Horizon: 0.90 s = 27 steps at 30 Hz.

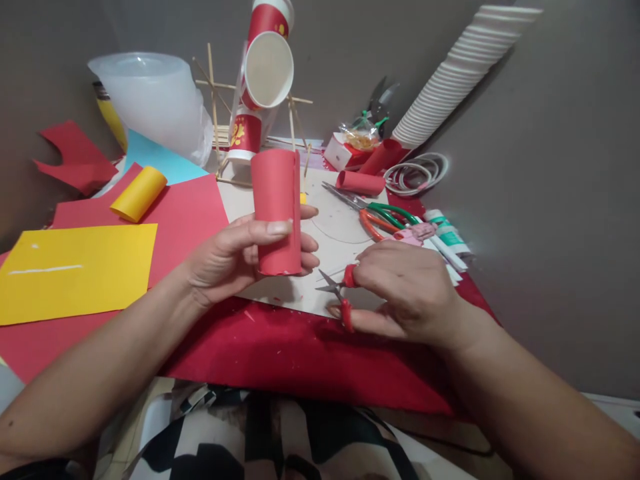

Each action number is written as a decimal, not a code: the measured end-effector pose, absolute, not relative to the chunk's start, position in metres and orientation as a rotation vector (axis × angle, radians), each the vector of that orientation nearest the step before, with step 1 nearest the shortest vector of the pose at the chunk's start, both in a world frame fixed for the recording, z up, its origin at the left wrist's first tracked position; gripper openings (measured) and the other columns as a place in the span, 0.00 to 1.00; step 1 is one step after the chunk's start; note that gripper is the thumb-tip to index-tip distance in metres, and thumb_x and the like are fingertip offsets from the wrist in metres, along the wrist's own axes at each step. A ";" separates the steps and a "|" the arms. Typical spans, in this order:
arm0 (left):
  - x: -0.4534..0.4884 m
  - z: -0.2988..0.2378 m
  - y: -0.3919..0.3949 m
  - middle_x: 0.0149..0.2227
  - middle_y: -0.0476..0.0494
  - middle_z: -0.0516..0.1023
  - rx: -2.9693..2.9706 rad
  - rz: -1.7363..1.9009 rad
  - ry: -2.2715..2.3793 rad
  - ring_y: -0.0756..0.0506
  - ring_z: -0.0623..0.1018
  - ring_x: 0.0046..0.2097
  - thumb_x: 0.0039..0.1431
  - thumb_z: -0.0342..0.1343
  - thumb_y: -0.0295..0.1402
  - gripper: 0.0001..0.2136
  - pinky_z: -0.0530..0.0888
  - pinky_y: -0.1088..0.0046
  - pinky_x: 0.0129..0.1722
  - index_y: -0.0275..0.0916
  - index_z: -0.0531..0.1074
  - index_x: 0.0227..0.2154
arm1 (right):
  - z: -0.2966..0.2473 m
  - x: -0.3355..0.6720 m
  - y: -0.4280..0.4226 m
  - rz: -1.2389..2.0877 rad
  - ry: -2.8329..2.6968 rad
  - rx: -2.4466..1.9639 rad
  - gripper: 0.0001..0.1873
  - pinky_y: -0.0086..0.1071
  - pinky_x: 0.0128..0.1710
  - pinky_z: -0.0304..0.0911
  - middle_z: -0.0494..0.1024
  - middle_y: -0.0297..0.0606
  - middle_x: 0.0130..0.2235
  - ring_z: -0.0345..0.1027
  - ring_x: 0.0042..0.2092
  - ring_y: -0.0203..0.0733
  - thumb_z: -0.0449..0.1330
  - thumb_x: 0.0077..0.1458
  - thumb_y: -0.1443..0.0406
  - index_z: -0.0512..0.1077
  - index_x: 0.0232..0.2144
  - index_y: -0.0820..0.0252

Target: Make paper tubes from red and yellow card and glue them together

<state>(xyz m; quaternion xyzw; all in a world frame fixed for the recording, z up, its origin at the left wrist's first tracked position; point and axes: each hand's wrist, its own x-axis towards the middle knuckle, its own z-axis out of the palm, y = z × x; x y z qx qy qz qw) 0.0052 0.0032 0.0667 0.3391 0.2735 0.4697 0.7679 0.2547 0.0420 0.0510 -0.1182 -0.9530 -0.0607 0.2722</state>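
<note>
My left hand (pixel 240 250) is wrapped round a red paper tube (pixel 275 207), held upright with the thumb across its front. A lengthwise seam runs down the tube's right side. In my right hand (pixel 405 287) are small scissors with red handles (pixel 346 293), thumb and fingers in the loops. Their blades are parted and point left, a short way from the tube's lower end, not touching it. Beneath both hands lies a pale board (pixel 310 293) over a red cloth (pixel 320 353).
Behind the tube, paper cups (pixel 270 70) and thin wooden sticks (pixel 213 100) stand up. Larger scissors (pixel 373 210), red paper rolls (pixel 361 183) and a long cup stack (pixel 460 73) are on the right. Yellow paper (pixel 75 273) and a yellow roll (pixel 139 193) lie on the left.
</note>
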 end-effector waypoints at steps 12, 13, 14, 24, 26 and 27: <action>0.013 0.059 0.010 0.33 0.40 0.81 0.606 1.010 0.720 0.47 0.81 0.29 0.62 0.59 0.42 0.17 0.79 0.74 0.29 0.34 0.74 0.46 | 0.045 0.255 0.042 -0.283 -2.558 -0.499 0.14 0.32 0.27 0.56 0.70 0.32 0.19 0.64 0.23 0.37 0.58 0.62 0.58 0.71 0.27 0.59; 0.014 0.058 0.010 0.33 0.40 0.81 0.601 1.010 0.718 0.47 0.81 0.29 0.62 0.58 0.42 0.17 0.78 0.75 0.28 0.34 0.74 0.47 | 0.044 0.254 0.041 -0.286 -2.555 -0.506 0.14 0.32 0.27 0.56 0.70 0.32 0.19 0.64 0.22 0.37 0.58 0.62 0.58 0.71 0.27 0.59; 0.014 0.058 0.010 0.33 0.40 0.81 0.595 1.009 0.716 0.47 0.81 0.29 0.62 0.58 0.42 0.18 0.78 0.75 0.28 0.34 0.74 0.48 | 0.044 0.252 0.041 -0.292 -2.553 -0.512 0.15 0.32 0.27 0.56 0.70 0.32 0.19 0.64 0.22 0.37 0.58 0.62 0.58 0.71 0.26 0.59; 0.020 0.058 0.008 0.32 0.39 0.82 0.500 0.999 0.742 0.47 0.82 0.30 0.65 0.56 0.42 0.17 0.80 0.75 0.30 0.32 0.74 0.46 | 0.038 0.243 0.039 -0.263 -2.544 -0.571 0.15 0.31 0.25 0.52 0.69 0.31 0.17 0.62 0.21 0.36 0.55 0.61 0.60 0.70 0.24 0.58; 0.020 0.058 0.008 0.33 0.39 0.82 0.494 0.984 0.731 0.46 0.82 0.31 0.64 0.57 0.42 0.17 0.80 0.74 0.31 0.32 0.73 0.47 | 0.036 0.243 0.039 -0.234 -2.550 -0.571 0.14 0.30 0.25 0.52 0.70 0.31 0.18 0.62 0.21 0.35 0.55 0.61 0.60 0.70 0.24 0.57; 0.020 0.057 0.008 0.33 0.39 0.82 0.489 0.977 0.726 0.46 0.82 0.31 0.64 0.57 0.42 0.17 0.80 0.74 0.31 0.32 0.73 0.47 | 0.035 0.242 0.039 -0.219 -2.550 -0.564 0.14 0.30 0.25 0.53 0.70 0.32 0.18 0.62 0.21 0.35 0.55 0.61 0.60 0.70 0.24 0.58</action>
